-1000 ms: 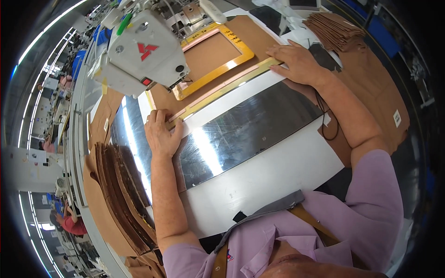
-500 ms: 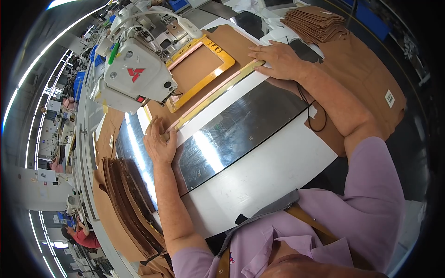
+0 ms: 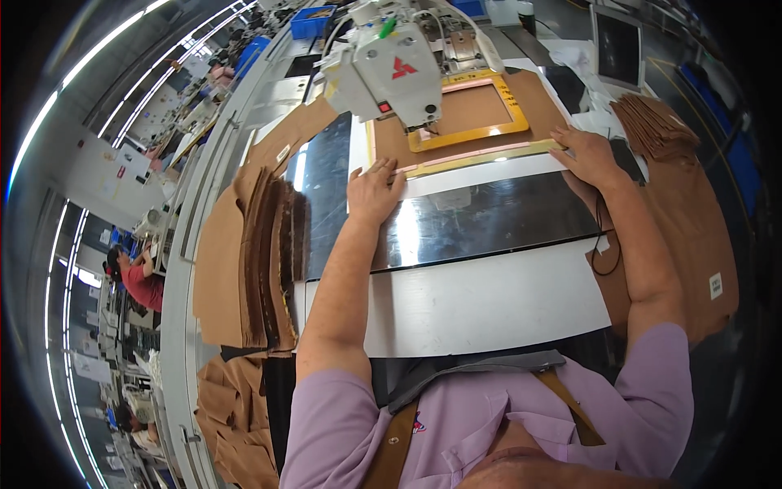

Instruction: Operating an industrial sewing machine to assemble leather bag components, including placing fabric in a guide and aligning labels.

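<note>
Brown fabric (image 3: 542, 94) lies under the yellow rectangular clamp frame (image 3: 511, 126) of a white sewing machine (image 3: 389, 73). Along the fabric's near edge runs a narrow yellow strip (image 3: 481, 158), with a white sheet (image 3: 489, 173) showing below it. My left hand (image 3: 375, 193) rests at the strip's left end, its fingers stretched forward over the edge. At the right end my right hand (image 3: 588, 156) lies with fingers extended and apart, touching the strip and fabric. The machine's needle area stands above the frame's near left corner; its detail is too small to make out.
A shiny dark plate (image 3: 489, 220) lies before me, above a white board (image 3: 489, 301). Thick brown fabric layers (image 3: 252, 253) hang at left; a folded brown stack (image 3: 656, 126) sits at back right. A black cord (image 3: 601, 244) loops beside my right forearm. A monitor (image 3: 617, 45) stands behind.
The whole view has turned, so the machine and table now sit more level and further right. Both hands stay at the strip's ends; the left fingers lie flatter and closer together.
</note>
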The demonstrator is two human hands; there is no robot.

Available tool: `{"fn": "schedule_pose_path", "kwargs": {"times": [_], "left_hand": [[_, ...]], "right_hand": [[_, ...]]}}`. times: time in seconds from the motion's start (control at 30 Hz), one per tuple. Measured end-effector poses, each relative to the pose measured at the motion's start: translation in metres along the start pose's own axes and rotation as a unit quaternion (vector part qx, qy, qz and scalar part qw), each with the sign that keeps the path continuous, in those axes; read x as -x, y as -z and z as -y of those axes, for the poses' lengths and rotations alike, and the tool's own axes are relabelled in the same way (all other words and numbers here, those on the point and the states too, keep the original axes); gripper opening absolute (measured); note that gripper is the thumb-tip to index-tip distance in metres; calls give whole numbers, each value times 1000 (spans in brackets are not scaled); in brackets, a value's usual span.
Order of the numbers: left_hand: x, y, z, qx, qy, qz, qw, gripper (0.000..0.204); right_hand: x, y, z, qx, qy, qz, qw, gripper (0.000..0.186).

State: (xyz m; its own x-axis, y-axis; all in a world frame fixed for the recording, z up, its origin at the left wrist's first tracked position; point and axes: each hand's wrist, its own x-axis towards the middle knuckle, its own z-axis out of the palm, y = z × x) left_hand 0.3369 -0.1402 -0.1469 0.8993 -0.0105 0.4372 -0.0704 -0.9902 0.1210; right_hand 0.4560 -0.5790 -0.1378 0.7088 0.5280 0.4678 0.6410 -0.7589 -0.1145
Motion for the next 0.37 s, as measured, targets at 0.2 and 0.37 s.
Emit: {"fn": "schedule_pose_path", "kwargs": {"times": [0.2,0.37], "left_hand": [[24,6,-13,-17,82,11,996,73],[16,12,-13,-41,108,101,988,84]], "right_hand": [[-4,1,1,-14,-19,13,1000,38],[-5,1,2,-7,-31,25,999,41]]}}
